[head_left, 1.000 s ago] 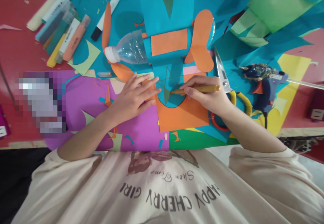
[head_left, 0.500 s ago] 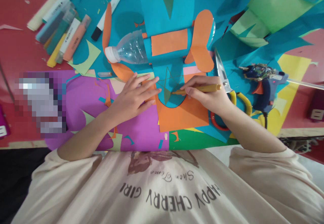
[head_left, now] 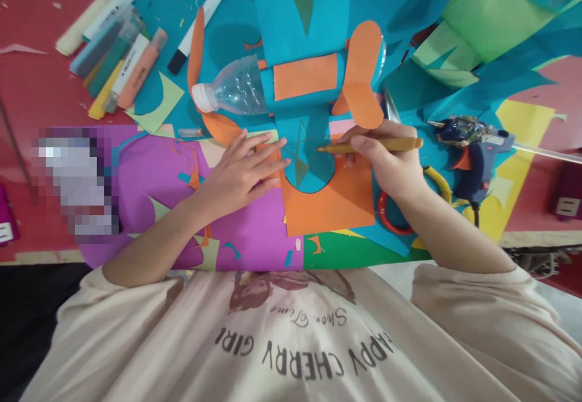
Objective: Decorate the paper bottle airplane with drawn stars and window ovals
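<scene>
Over the blue paper [head_left: 313, 177], the right hand [head_left: 394, 162] pinched a yellow pen [head_left: 341, 147] lying sideways, tip pointing left; the left hand [head_left: 243, 176] lay spread wide.

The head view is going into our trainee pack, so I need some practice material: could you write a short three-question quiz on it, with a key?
1. Multiple choice: what does the right hand hold?
A) the glue gun
B) the white-and-black marker
C) the gold-brown marker

2. True or false: the left hand is clenched in a fist.

3. Fill in the colour: the cap on the clear bottle is ____.

Key: 1. C. 2. False: the left hand is spread open, palm down. 3. White.
</scene>
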Tool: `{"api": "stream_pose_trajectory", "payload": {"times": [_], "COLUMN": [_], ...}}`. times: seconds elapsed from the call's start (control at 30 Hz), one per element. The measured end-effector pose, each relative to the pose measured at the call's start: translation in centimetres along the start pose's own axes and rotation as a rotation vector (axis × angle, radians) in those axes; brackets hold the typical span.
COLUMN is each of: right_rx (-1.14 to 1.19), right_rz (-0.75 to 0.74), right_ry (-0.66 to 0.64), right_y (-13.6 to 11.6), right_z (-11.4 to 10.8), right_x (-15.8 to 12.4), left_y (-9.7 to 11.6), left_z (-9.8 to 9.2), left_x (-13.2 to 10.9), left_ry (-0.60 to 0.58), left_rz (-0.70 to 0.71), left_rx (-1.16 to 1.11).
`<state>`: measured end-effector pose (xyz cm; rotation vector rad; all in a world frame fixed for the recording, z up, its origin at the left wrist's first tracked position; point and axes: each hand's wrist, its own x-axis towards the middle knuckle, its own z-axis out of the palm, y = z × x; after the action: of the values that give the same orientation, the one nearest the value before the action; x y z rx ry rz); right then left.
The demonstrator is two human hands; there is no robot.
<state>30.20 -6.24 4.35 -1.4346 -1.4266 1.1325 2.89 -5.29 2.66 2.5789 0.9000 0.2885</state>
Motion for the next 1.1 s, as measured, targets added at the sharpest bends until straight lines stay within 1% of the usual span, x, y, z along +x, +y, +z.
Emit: {"api": "stream_pose_trajectory", "payload": {"times": [0.13, 0.27, 0.43, 0.53, 0.7, 0.77, 0.93, 1.1], "right_rx": [0.077, 0.081, 0.094, 0.058, -0.070, -0.091, -0.090, -0.147], "right_rz": [0.011, -0.016, 0.011, 0.021, -0.063, -0.072, -0.076, -0.117], "right_ry": [0.004, -0.050, -0.113, -0.126, -0.182, -0.202, -0.186, -0.203], "right_y": [0.6, 0.8, 0.5, 0.3, 0.4, 0.3, 0.0, -0.3], "right_z": [-0.1, -0.2, -0.2, 0.0, 0.2, 0.3, 0.5, 0.4], "right_x": [0.3, 0.4, 0.5, 0.3, 0.1, 0.0, -0.1, -0.2], "left_y": [-0.4, -0.8, -1.1, -1.3, -1.2, -1.1, -1.1, -1.0], "left_z": [-0.1, -0.5, -0.7, -0.7, -0.8, -0.7, -0.6, -0.6], "left_x": [0.2, 0.3, 0.2, 0.3, 0.4, 0.4, 0.3, 0.3], "left_ry": [-0.006, -0.023, -0.009, -0.034, -0.061, -0.061, -0.033, -0.026], "left_rz": [0.024, 0.086, 0.093, 0.080, 0.053, 0.052, 0.074, 0.090], "left_rx": [-0.008, 0.041, 0.058, 0.046, 0.030, 0.025, 0.020, 0.047]}}
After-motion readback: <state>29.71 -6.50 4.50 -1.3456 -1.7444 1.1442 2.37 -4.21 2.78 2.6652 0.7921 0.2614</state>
